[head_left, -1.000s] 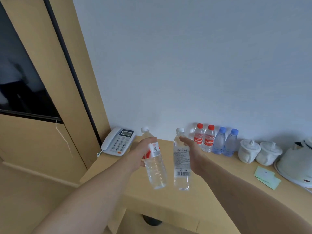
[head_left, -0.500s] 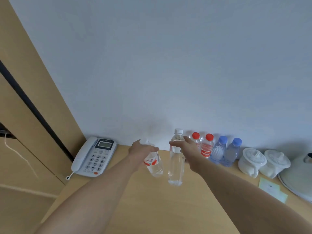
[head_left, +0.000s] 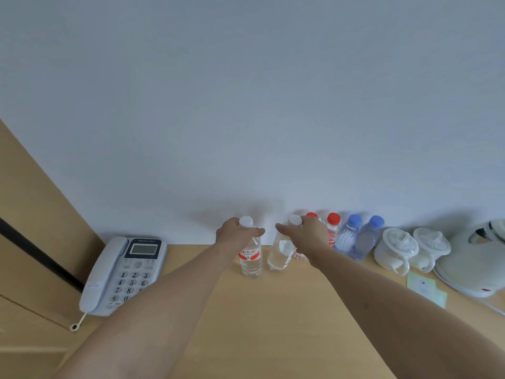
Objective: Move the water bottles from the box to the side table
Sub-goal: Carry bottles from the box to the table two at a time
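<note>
On light wooden desk [head_left: 273,310]: left hand [head_left: 233,233] gripped red-labelled clear plastic bottle [head_left: 250,258]; right hand [head_left: 308,233] gripped plain clear plastic bottle [head_left: 281,255]. Behind: two red-capped bottles [head_left: 333,228], two blue-capped bottles [head_left: 355,239].

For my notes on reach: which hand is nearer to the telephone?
Left. The left hand grips a white-capped bottle right of the telephone. The right hand holds another bottle further right, by the red-capped ones.
</note>
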`<state>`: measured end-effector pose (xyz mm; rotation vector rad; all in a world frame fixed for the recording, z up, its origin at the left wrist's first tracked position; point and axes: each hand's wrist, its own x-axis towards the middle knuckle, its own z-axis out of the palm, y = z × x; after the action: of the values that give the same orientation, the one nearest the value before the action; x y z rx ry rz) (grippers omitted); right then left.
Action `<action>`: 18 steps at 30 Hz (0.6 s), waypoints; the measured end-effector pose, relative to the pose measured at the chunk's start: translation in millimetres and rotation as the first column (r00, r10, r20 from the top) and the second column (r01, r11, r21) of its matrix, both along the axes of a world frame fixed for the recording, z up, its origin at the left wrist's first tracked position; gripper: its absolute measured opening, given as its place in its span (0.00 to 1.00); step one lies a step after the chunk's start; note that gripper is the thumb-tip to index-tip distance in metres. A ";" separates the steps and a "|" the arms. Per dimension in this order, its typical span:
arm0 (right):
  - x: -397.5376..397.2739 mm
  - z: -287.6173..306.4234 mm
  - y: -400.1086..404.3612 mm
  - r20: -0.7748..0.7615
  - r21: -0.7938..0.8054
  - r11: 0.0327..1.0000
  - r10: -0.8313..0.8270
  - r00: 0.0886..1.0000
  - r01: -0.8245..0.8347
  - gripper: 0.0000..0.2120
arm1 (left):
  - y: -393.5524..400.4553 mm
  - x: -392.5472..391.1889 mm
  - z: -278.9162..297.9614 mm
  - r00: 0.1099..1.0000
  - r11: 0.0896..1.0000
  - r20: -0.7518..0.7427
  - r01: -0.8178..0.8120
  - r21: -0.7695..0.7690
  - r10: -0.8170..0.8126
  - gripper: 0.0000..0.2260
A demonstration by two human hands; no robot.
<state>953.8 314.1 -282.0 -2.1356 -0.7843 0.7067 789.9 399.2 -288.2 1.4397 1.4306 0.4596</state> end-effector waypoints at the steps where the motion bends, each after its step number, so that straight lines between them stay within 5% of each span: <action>1: 0.5 -1.1 1.6 0.030 -0.022 1.000 -0.010 1.000 0.011 0.22 | 1.9 2.5 -0.5 1.000 1.000 0.012 -0.001 -0.001 0.001 0.21; 7: 0.0 -4.2 17.1 0.140 -0.096 0.995 -0.013 0.990 0.027 0.19 | 11.7 16.7 -10.3 0.996 0.998 0.094 0.015 -0.066 -0.008 0.34; 14: 4.8 3.2 31.0 0.223 -0.074 0.996 -0.026 0.975 0.043 0.19 | 19.7 28.6 -17.9 0.994 0.999 0.109 0.020 -0.034 -0.016 0.33; 18: 8.1 17.4 44.2 0.256 -0.114 0.992 0.078 0.964 -0.051 0.06 | 23.7 34.6 -21.1 0.989 0.999 0.146 -0.008 -0.031 0.013 0.32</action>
<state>961.9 358.3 -264.6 -2.3395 -0.9782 0.5159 824.5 422.9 -309.4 1.3467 1.3233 0.5362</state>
